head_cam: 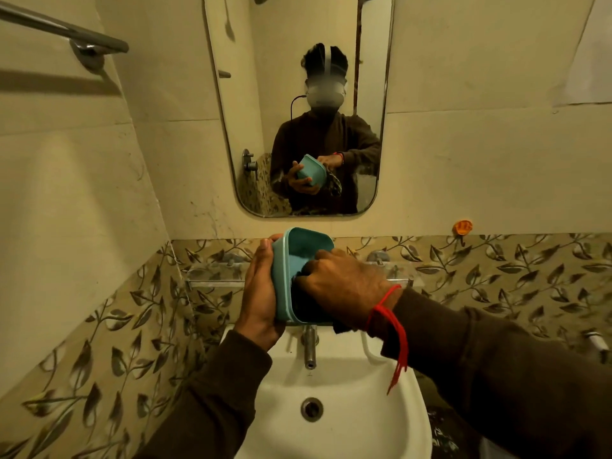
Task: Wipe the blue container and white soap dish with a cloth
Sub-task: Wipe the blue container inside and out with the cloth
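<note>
Head view shows the blue container (pixel 291 260) held up in the air above the back edge of the white sink (pixel 334 409), just over the tap (pixel 310 346). It is tipped on its side, so its open mouth faces to the right and its long axis runs nearly up and down. The left hand (pixel 260 293) grips its outer wall from the left, with the palm flat against the side and the thumb at the upper rim. The right hand (pixel 344 283) reaches into the mouth from the right with curled fingers around a dark cloth (pixel 309 301), pressed against the inside. I judge that the wiping of the container is in progress, and the next stroke should follow the long axis inside. The white soap dish I cannot find. A mirror (pixel 298 104) above reflects the same hold.
</note>
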Demonstrator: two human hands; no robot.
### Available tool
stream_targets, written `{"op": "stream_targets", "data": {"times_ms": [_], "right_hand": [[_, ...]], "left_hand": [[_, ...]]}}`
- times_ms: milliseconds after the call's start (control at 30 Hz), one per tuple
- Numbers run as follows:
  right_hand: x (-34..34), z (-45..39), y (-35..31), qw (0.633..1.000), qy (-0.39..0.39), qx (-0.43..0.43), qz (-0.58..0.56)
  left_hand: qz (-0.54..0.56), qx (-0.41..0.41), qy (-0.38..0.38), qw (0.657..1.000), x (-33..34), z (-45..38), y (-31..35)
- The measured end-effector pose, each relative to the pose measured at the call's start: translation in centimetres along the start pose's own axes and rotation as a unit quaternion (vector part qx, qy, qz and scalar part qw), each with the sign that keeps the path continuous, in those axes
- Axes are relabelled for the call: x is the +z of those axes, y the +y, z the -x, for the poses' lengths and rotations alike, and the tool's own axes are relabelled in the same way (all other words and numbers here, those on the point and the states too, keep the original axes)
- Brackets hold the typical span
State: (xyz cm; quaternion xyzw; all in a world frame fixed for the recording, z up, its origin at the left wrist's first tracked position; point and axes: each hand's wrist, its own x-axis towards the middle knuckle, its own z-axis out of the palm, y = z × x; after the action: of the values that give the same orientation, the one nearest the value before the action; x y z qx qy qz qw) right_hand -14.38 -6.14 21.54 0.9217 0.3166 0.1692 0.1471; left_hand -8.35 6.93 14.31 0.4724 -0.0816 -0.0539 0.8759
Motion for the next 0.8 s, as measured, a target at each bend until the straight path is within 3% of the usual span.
{"op": "stream_targets", "data": {"times_ms": [100, 233, 467, 600, 733, 800], "right_hand": [[0.6, 0.5, -1.0, 0.999, -0.035, -0.016, -0.021], [0.8, 0.4, -0.6, 0.981, -0.079, 0.040, -0.172], [-1.1, -0.6, 0.4, 0.910, 0.022, 0.102, -0.402], [-2.1, -0.4, 1.6, 0.884, -0.007, 0.075, -0.462], [-2.2, -0.2, 2.6, 0.816, -0.018, 0.083, -0.571], [-2.0, 0.0, 2.8, 0.803, -0.017, 0.088, -0.589]], "left_hand": [[-0.002, -0.013, 0.022, 1.000, 0.1, -0.1, -0.3], [0.013, -0.010, 0.039, 0.999, -0.1, 0.1, -0.9], [0.065, 0.016, 0.014, 0.998, 0.4, -0.3, 1.3], [0.056, 0.016, -0.011, 0.998, 0.2, -0.5, 2.1], [0.079, 0.001, -0.034, 0.996, 0.3, -0.3, 2.4], [0.086, -0.002, -0.034, 0.996, 0.4, -0.3, 2.3]]}}
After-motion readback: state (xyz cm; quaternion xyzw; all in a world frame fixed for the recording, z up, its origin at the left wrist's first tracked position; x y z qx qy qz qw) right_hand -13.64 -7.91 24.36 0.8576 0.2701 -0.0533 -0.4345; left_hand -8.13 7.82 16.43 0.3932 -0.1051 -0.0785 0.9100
